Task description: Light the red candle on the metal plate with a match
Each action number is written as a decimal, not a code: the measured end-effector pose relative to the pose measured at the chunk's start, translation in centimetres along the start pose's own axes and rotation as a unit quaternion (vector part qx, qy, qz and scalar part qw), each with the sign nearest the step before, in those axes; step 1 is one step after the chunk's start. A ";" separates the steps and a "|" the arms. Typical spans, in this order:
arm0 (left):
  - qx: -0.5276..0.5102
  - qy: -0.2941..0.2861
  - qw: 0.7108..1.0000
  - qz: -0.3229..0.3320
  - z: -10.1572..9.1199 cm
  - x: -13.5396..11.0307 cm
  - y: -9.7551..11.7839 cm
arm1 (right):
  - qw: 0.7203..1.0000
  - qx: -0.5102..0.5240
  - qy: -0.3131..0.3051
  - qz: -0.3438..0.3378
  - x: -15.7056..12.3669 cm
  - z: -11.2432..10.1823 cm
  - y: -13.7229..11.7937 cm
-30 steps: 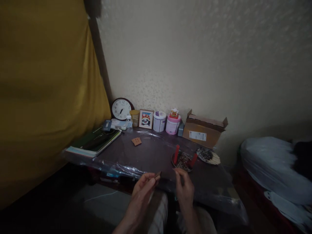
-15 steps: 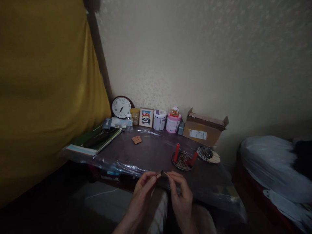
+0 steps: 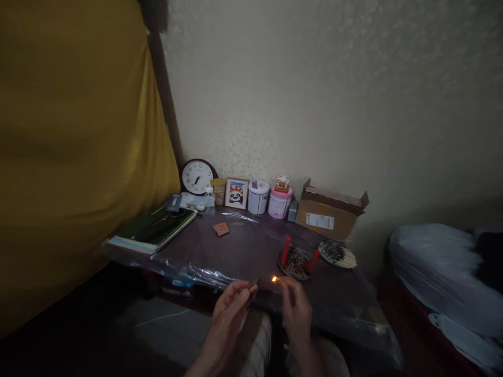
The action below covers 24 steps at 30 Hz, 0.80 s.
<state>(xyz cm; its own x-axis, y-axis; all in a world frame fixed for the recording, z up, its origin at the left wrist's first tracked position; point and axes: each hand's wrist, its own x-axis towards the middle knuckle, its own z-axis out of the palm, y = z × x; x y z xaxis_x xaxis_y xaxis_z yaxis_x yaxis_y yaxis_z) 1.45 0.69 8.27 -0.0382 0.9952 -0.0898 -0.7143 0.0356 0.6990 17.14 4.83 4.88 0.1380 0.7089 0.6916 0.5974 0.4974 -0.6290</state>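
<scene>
My left hand [image 3: 230, 311] is closed on a small matchbox [image 3: 253, 288], its dark side turned up. A burning match [image 3: 276, 279] is pinched in my right hand [image 3: 296, 309], with a small bright flame at its left end. Just beyond the right hand, a dark round plate [image 3: 295, 263] holds an upright red candle [image 3: 286, 251] and a leaning red candle [image 3: 314, 261]. Neither candle shows a flame. Right of it, another plate [image 3: 330, 252] carries pale sticks [image 3: 347, 259] with blackened ends, like matches.
Small brown boxes with red marks [image 3: 221, 229] lie on the plastic-covered table [image 3: 243, 248]. Along the wall stand a clock [image 3: 197, 177], a framed panda picture [image 3: 236, 193], a white tin [image 3: 258, 198], a pink tin [image 3: 280, 203] and a cardboard box [image 3: 330, 212]. Books [image 3: 157, 230] lie left.
The match in my right hand has caught fire. My right hand has moved slightly right, away from the matchbox, so a gap now separates the two hands.
</scene>
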 end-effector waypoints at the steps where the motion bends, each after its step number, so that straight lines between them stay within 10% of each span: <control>1: 0.001 0.003 1.000 -0.001 -0.1 0.0 0.1 | 0.999 0.013 0.015 0.033 0.2 -0.1 0.3; 7: 0.018 0.010 1.000 -0.011 -0.4 -0.3 0.3 | 0.985 0.051 0.079 0.144 2.0 -1.5 -1.0; 24: 0.042 0.016 0.999 -0.004 -2.5 -0.5 1.2 | 0.976 0.074 0.136 0.153 4.6 -2.6 -1.0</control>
<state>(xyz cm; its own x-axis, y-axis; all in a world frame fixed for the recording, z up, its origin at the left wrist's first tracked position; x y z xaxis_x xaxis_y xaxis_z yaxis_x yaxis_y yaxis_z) -1.17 0.03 7.41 -0.0560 0.9915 -0.1171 -0.6531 0.0523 0.7554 19.25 6.29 9.55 0.5081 0.6869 0.5196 0.3772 0.3650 -0.8512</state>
